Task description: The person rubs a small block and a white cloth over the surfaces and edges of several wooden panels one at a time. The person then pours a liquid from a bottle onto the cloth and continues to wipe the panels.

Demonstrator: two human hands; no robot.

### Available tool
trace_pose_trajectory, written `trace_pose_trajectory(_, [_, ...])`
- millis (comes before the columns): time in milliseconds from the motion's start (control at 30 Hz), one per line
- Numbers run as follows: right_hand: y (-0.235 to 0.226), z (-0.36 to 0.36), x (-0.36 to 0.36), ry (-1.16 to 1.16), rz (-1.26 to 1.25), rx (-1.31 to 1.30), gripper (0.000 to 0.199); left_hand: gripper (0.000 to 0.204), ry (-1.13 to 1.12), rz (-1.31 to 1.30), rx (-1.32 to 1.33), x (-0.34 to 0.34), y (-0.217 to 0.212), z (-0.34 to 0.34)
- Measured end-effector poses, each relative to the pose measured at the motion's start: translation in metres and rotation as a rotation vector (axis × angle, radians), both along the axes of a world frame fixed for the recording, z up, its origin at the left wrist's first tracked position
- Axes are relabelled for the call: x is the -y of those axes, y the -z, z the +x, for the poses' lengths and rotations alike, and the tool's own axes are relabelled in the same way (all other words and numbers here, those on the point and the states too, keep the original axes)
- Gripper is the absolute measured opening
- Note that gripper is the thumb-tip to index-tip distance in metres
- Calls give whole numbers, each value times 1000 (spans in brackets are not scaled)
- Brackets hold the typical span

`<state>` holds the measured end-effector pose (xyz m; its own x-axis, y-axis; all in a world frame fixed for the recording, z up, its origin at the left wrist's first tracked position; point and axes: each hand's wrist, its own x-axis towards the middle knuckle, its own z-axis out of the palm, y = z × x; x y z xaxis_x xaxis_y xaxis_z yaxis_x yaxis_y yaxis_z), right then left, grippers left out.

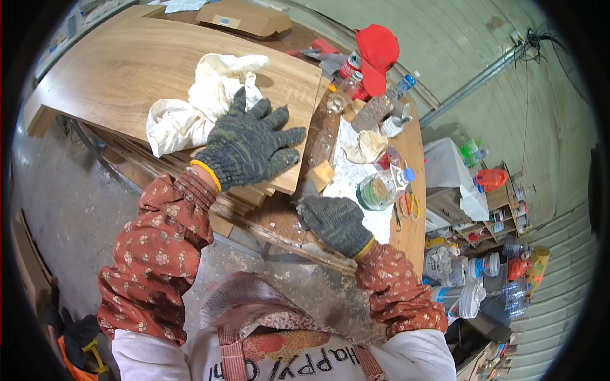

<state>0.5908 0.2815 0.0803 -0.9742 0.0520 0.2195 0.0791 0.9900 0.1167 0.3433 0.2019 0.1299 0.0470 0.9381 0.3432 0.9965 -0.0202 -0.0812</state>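
Observation:
My left hand (249,144), in a dark knitted glove, lies flat with fingers spread on the near corner of a wooden board (140,70), right beside a crumpled white cloth (203,101). My right hand (335,222), also gloved, rests on the edge of the worktable (279,222) with its fingers curled, close to a small wooden block (321,173); a grey object seems to be under its fingers, but I cannot make out what it is. Both forearms wear red floral sleeve covers.
Behind the board lie a cardboard box (244,18), a red cap (376,51), plastic bottles (372,111), a round glass jar (376,190) and scissors with orange handles (406,206). Shelves with bottles and containers (489,254) stand to the right. A stack of boards (248,197) sits under the top board.

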Motion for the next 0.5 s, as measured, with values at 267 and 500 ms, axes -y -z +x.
trace_pose_trajectory(267, [-32, -19, 24, 84, -39, -192, 33, 51, 14, -29, -17, 5, -3, -3])
trace_pose_trajectory(500, [-35, -23, 30, 96, 105, -287, 31, 51, 21, 0, -14, 3, -1, -2])
